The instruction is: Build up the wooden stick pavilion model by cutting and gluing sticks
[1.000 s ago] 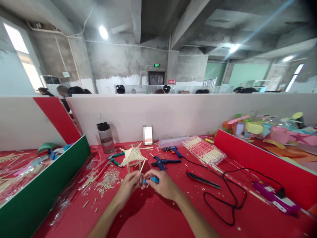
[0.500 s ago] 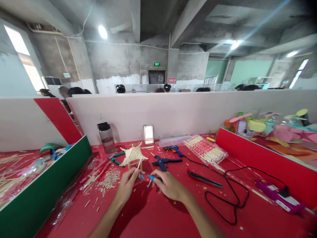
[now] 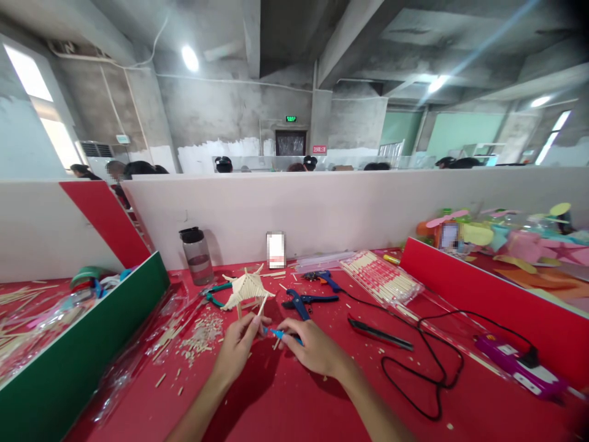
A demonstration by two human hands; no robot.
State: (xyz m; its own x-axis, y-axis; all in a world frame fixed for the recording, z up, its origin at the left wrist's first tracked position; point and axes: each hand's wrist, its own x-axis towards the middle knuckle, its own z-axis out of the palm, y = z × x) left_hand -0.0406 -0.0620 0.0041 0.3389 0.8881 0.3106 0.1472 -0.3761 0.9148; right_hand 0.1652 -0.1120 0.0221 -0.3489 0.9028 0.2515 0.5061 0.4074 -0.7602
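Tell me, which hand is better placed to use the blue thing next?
Probably the right hand: it holds the blue thing, pointing it towards the left hand. The left hand grips a pale stick, so it seems less free.

A person's left grip (image 3: 239, 341) pinches a pale stick (image 3: 262, 306) while the right grip (image 3: 307, 347) holds a slim blue item (image 3: 278, 334), perhaps a glue tube, above a red surface (image 3: 276, 408) bearing a star-roofed stick model (image 3: 248, 287), cut scraps (image 3: 205, 336) and a water bottle (image 3: 197, 258).
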